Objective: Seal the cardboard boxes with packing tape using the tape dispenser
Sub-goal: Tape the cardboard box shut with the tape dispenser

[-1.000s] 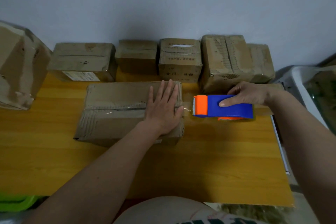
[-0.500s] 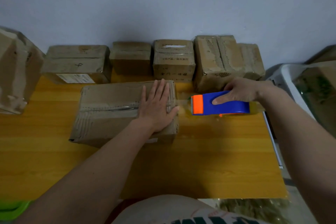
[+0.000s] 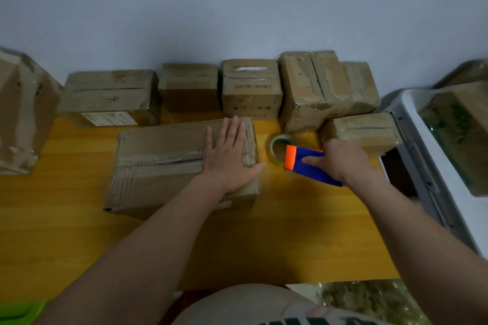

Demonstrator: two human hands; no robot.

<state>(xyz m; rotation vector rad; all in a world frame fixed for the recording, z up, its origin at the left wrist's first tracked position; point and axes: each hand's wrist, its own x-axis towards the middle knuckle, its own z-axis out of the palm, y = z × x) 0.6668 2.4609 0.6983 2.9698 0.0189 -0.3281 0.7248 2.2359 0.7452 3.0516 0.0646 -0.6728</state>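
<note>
On the yellow wooden table (image 3: 303, 232) a long, worn cardboard box (image 3: 169, 163) is laid flat just left of centre, its brown top creased, its flaps met along a ragged centre seam and glossy tape seen over that seam. The left hand (image 3: 228, 155) is pressed flat on the right end of this box, fingers straight and together, thumb spread toward the box's right edge, nothing being gripped. Just right of the box, and apart from it, a blue tape dispenser (image 3: 309, 166) with an orange front plate is held tilted above the table, with a roll of clear tape (image 3: 277, 149) seen at its far side; whether the roll is mounted in it cannot be told. The right hand (image 3: 343, 163) is wrapped around the dispenser's blue body, the forefinger laid along its side. Counted from the left, seven further boxes are seen on the table: a large crumpled one (image 3: 21, 113) at the left edge, then along the wall a wide low box (image 3: 111, 95) marked with a handwritten "4" and bearing a white printed label too small to be read, a plain small box (image 3: 188, 87), a box (image 3: 250, 87) with faint printed characters that cannot be read, a tall box (image 3: 311, 87) with torn corrugation, a box (image 3: 360, 87) partly hidden behind it, and a low taped box (image 3: 361, 132) in front, near the right hand. At the far right a white appliance (image 3: 433, 155) is stood beside the table, with another box (image 3: 459, 126) resting on it. One dispenser and one tape roll are counted.
</note>
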